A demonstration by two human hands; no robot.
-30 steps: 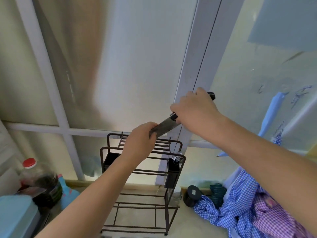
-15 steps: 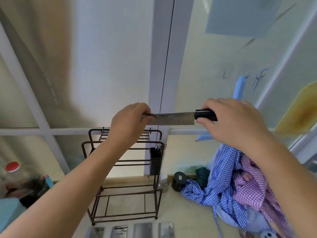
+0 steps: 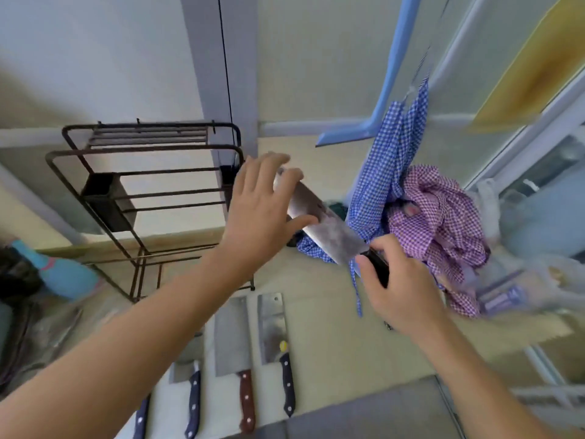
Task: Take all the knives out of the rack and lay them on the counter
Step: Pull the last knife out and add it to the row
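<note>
My right hand (image 3: 400,286) grips the black handle of a cleaver (image 3: 323,226), blade pointing up-left above the counter (image 3: 329,353). My left hand (image 3: 261,210) has fingers spread, thumb and fingertips touching the blade's far end. The dark wire rack (image 3: 142,185) stands at the left by the window, with no knives visible in its slots. Several knives lie side by side on the counter near me: one with a red-brown handle (image 3: 237,353), one with a dark riveted handle (image 3: 273,340), and a blue-handled one (image 3: 190,384) partly under my left forearm.
Blue and purple checked cloths (image 3: 421,217) are heaped right of the rack. A blue bottle (image 3: 63,274) and dark items sit at the left. A blue plastic piece (image 3: 380,90) leans on the window. A counter edge runs at the right.
The view has tipped down to the counter. The cleaver has come lower and to the right, turning from level to slanted. My left hand has loosened from a pinch to spread fingers on the blade.
</note>
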